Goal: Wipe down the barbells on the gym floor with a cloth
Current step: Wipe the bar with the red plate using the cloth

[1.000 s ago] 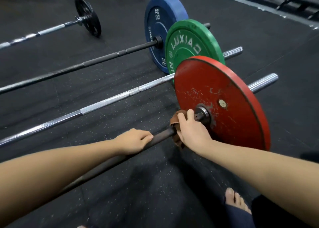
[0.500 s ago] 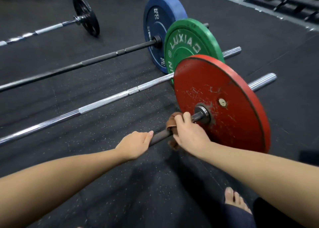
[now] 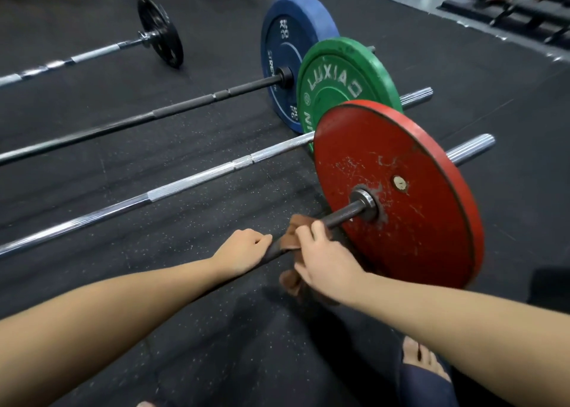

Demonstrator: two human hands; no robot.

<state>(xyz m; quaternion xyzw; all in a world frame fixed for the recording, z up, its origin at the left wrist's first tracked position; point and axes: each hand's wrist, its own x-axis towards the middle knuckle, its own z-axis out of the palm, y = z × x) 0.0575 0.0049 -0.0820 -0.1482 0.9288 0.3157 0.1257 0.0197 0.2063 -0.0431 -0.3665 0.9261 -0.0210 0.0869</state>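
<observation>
Wrapping bar (image 3: 342,214) under right hand (image 3: 327,258): cloth (image 3: 296,226)

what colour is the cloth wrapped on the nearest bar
Brown: the cloth shows best in the head view, held round the bar by the right hand.

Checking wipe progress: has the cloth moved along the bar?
Yes. The brown cloth slid away from the collar at the red plate, toward the left hand.

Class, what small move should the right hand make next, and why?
Probably the right hand should slide the brown cloth along the bar toward the red plate: the left hand grips the bar just beside it, blocking the other way.
</observation>
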